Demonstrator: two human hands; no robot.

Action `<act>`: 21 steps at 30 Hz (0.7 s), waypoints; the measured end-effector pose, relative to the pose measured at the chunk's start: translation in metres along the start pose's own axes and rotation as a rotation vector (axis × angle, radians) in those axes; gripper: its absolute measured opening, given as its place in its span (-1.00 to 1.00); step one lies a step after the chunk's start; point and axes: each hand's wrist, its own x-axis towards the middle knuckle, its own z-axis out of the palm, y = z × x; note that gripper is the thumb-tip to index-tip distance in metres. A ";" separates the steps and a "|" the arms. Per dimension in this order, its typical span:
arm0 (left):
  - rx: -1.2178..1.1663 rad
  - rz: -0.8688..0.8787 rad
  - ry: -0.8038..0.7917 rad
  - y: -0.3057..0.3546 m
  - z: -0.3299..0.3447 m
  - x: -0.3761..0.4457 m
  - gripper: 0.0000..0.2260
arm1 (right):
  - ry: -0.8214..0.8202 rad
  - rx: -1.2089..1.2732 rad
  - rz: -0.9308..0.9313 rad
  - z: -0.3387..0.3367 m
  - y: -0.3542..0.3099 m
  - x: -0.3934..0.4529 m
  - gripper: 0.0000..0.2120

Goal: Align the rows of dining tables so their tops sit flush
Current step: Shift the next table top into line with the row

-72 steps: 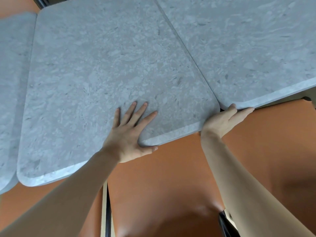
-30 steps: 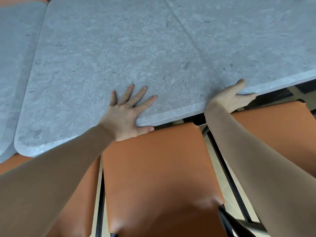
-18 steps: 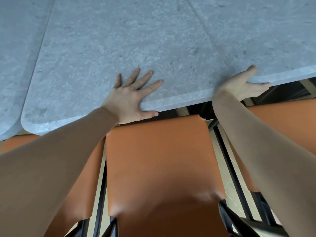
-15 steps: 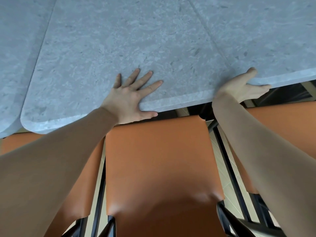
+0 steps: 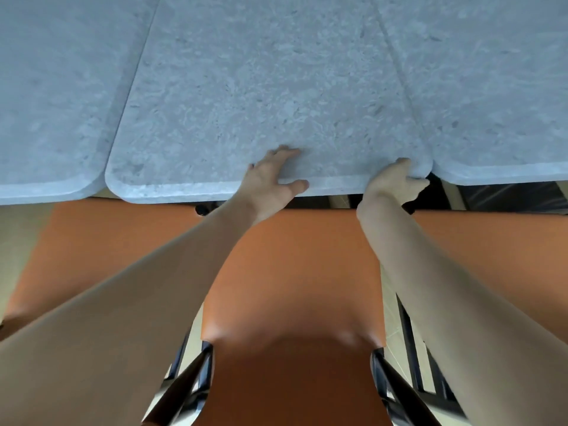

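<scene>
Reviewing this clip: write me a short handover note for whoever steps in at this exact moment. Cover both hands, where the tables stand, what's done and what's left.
Left hand: fingers on top of the middle table at its near edge, thumb on the edge face.
Right hand: curled round the middle table's near right corner, beside the right table.
Tables: three grey tops side by side. The middle top's near edge sits nearer than the left table and the right one.
Done: side seams look closed, no wide gaps.
Left: push the middle table away until the near edges line up; check from the side that the tops are level, which can't be judged here.
Orange chair stands directly below.
</scene>
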 end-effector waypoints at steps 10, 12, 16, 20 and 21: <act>-0.676 -0.214 0.290 0.011 -0.062 -0.140 -0.63 | -0.494 -0.306 0.036 -0.032 -0.025 -0.146 -0.87; -0.731 -0.191 0.331 0.018 -0.079 -0.166 -0.64 | -0.577 -0.360 -0.010 -0.042 -0.028 -0.184 -0.96; -0.755 -0.129 0.442 0.030 -0.123 -0.222 -0.69 | -0.696 -0.387 -0.113 -0.060 -0.028 -0.256 -0.79; -0.752 -0.077 0.552 0.029 -0.163 -0.282 -0.71 | -0.746 -0.344 -0.187 -0.080 -0.026 -0.330 -0.58; -0.760 -0.061 0.578 0.028 -0.172 -0.298 -0.71 | -0.762 -0.327 -0.199 -0.087 -0.027 -0.349 -0.59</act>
